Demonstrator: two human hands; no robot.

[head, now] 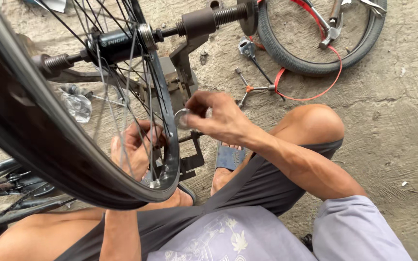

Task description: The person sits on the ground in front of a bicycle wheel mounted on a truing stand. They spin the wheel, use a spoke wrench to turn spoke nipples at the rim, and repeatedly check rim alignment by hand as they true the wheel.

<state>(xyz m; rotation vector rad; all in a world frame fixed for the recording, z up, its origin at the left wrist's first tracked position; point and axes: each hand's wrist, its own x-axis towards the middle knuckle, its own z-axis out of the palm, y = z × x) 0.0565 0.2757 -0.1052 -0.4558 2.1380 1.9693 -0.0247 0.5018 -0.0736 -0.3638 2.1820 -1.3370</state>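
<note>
Person in a pale lavender T-shirt, dark grey shorts and blue sandals, bare arms and legs.

The T-shirt (247, 237) is a light lavender-grey with short sleeves; the right sleeve (359, 227) ends above the elbow in a plain hem, and the chest carries a white print of leaves and flower shapes. The shorts (267, 186) are dark grey, loose and smooth, reaching to about the knee, with both knees left bare. 1 sandal (229, 157) shows a broad blue strap across the foot over a dark sole; the other sandal (187, 192) shows only a dark edge. The left hand (134, 150) and right hand (218, 116) wear no gloves, rings or watch.
</note>
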